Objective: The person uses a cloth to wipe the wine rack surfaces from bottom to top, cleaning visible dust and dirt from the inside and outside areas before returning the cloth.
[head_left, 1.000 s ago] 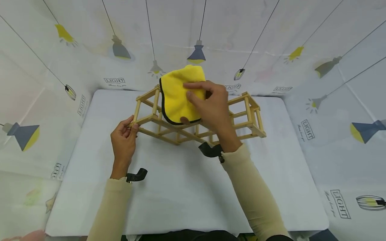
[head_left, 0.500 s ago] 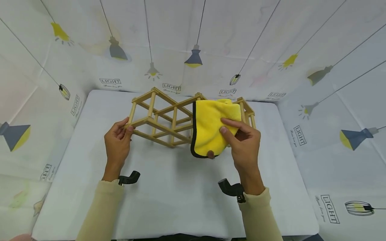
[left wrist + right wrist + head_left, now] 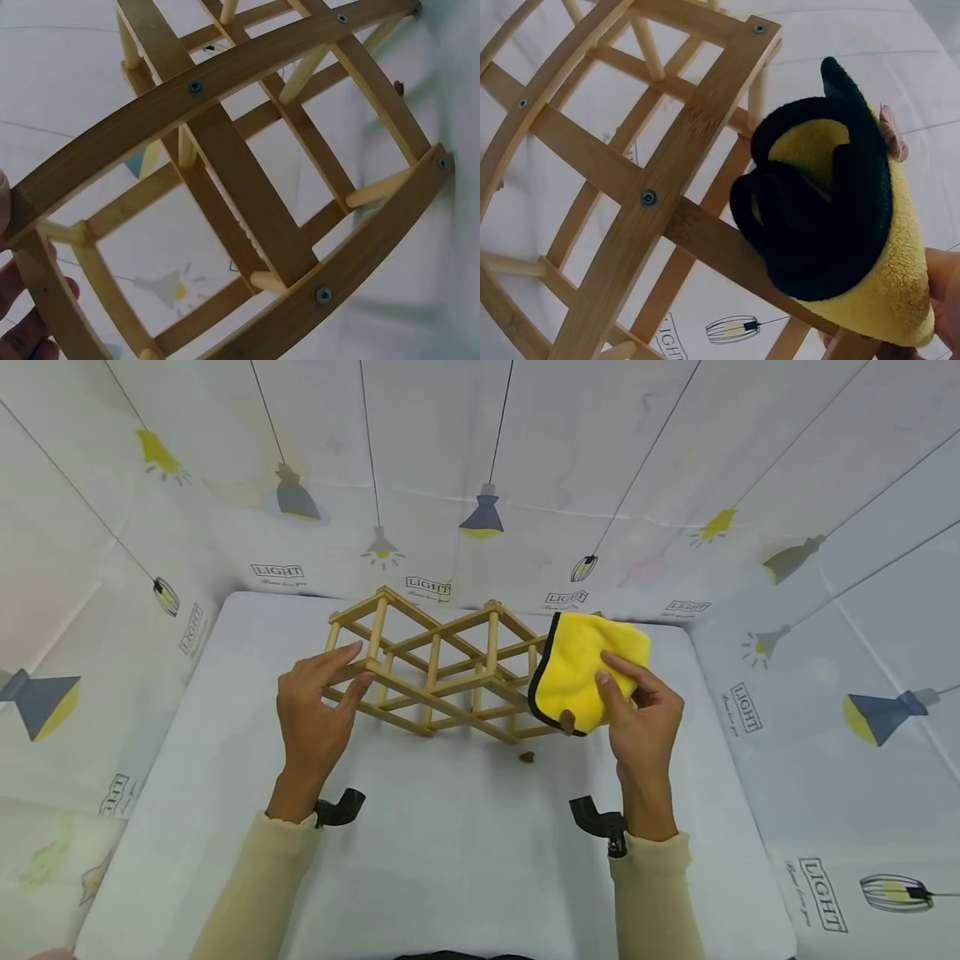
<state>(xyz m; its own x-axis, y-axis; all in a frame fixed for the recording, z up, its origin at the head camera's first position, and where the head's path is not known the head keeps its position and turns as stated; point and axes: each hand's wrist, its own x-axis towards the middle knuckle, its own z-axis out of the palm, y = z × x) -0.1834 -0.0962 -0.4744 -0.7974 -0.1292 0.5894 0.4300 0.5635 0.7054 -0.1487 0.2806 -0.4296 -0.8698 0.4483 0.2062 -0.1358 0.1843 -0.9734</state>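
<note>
A light wooden lattice rack (image 3: 433,657), made of slats and round dowels, stands stretched out across the white table. At its left end, my left hand (image 3: 315,714) grips a slat between thumb and fingers; in the left wrist view only the fingers (image 3: 30,330) show at the edge. My right hand (image 3: 647,727) pinches a yellow cloth (image 3: 573,656) with black trim at the rack's right end. The cloth hides that part of the rack. In the right wrist view the folded cloth (image 3: 900,262) lies against a slat. A small brown piece (image 3: 567,722) clings to the cloth's lower edge.
Another small brown bit (image 3: 527,757) lies on the white table (image 3: 465,852) just in front of the rack. A backdrop (image 3: 420,443) printed with lamps rises behind and beside the table. Black curved camera mounts (image 3: 341,807) stick out from both wrists.
My right hand has carried the cloth from the rack's left-middle to its right end. My left hand has shifted slightly right along the rack's left corner. The brown bit on the table now shows.
</note>
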